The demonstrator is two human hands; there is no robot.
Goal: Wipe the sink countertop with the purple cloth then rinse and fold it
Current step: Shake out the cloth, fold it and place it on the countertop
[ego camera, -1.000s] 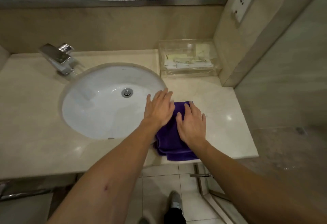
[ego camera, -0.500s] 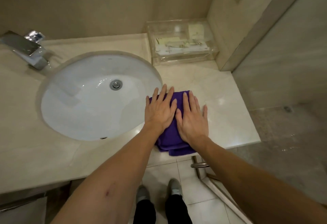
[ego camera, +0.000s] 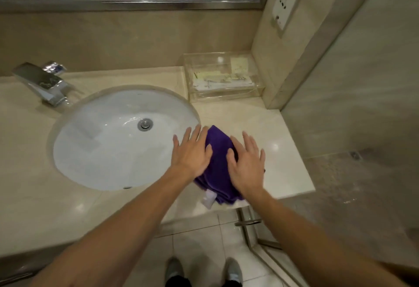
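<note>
Your left hand [ego camera: 192, 153] and right hand [ego camera: 247, 164], fingers straight, lie flat on the folded purple cloth [ego camera: 218, 157] on the countertop [ego camera: 283, 150] beside the sink [ego camera: 108, 148].

1. Purple cloth [ego camera: 218, 150]: folded into a compact bundle, lying flat on the countertop [ego camera: 260, 123] just right of the sink [ego camera: 108, 146] (near front edge).
2. White tag sticks out at its near end.

**Beige stone countertop and its load**

The countertop [ego camera: 260, 123] carries a folded purple cloth [ego camera: 218, 150] near its front edge — just right of the white undermount basin [ego camera: 102, 146]. A clear acrylic box [ego camera: 223, 78] sits at the back right corner; a chrome faucet [ego camera: 43, 82] stands back left.
</note>
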